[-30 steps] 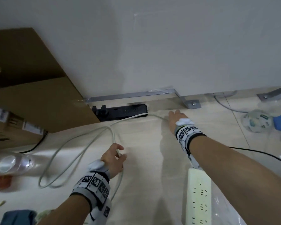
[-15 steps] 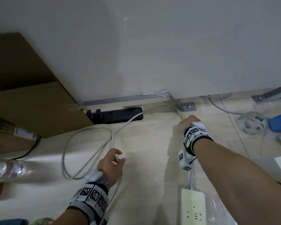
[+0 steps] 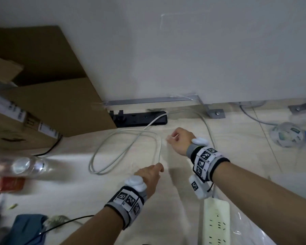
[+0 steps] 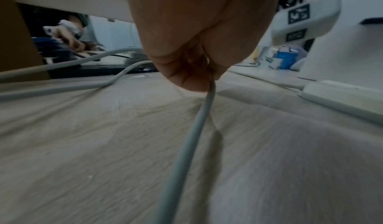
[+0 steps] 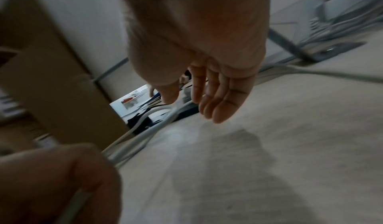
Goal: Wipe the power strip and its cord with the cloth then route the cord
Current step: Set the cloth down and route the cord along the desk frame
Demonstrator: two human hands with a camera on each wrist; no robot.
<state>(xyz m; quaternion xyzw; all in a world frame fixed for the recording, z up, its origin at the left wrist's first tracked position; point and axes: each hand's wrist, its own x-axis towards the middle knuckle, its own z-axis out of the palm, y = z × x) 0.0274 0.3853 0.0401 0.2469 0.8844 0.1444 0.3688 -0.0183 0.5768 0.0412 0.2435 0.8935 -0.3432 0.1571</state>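
Note:
The white power strip lies on the floor at the lower right, also in the left wrist view. Its pale grey cord loops across the floor toward the wall. My left hand pinches the cord between thumb and fingers, just above the floor. My right hand hovers a little beyond it, fingers fairly straight and close to the cord without gripping it. A blue cloth-like bundle lies at the lower left.
A black power strip lies against the wall under a metal rail. Cardboard boxes stand at the left. A clear plastic bottle lies beside them. A round white roll sits far right, and a black cable crosses the lower left.
My right hand has come left and back from the metal bracket toward my left hand and no longer grips the cord. The cord loop has shifted right.

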